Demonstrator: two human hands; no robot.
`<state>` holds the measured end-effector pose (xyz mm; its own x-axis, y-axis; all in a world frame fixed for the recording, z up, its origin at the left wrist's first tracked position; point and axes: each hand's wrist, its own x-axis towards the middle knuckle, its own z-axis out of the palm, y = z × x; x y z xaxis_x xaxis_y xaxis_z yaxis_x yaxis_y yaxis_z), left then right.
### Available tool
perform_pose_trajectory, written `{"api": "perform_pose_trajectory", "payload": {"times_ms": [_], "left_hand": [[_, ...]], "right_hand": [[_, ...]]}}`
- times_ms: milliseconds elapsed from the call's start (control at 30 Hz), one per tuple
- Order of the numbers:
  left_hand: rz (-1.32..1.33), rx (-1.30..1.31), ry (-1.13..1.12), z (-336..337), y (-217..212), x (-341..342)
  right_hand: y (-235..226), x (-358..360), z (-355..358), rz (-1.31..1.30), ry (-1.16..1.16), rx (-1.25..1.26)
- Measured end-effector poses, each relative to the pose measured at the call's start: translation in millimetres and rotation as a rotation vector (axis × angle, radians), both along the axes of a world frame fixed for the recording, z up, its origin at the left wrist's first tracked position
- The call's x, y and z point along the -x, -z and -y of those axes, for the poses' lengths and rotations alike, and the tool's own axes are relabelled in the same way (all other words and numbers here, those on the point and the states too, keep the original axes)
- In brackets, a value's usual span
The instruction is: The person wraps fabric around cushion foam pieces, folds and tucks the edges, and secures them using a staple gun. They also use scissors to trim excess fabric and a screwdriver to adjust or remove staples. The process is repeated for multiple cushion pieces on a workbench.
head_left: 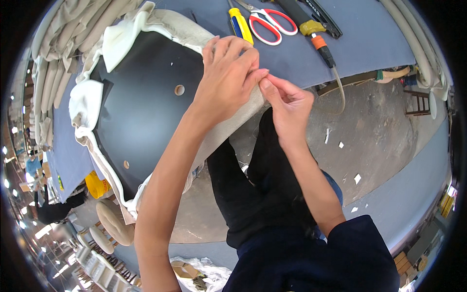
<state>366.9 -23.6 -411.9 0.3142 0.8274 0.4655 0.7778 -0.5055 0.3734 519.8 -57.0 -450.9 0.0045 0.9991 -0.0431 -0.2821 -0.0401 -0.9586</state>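
A black curved chair shell (pixel 141 114) with round holes lies at the left, its inner face up. White padding (pixel 87 107) and beige fabric (pixel 238 119) wrap around its rim. My left hand (pixel 228 78) reaches over the shell's right edge, fingers curled down on the fabric, with thumb and fingers pinching its border. Close beside it, my right hand (pixel 290 104) pinches the same fabric border between thumb and forefinger. The two hands' fingertips almost touch. What lies between the fingertips is partly hidden.
On the blue-grey table (pixel 369 44) lie a yellow screwdriver (pixel 241 25), red-and-white scissors (pixel 272 25) and a staple gun (pixel 311 27) with an air hose (pixel 342 90). Folded beige fabric (pixel 68 29) is stacked at far left. White scraps (pixel 357 178) dot the floor.
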Motion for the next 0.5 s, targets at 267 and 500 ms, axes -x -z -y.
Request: {"api": "perform_pose_trajectory", "payload": {"times_ms": [267,500], "left_hand": [[-0.041,0.264,0.008,-1,-5,2],[0.002,0.241,-0.007,1,-5,4]], "right_hand": [[4,-50,-163,1.034,0.388,-0.895],[3,-35,-209,1.449,0.194,-0.688]]}}
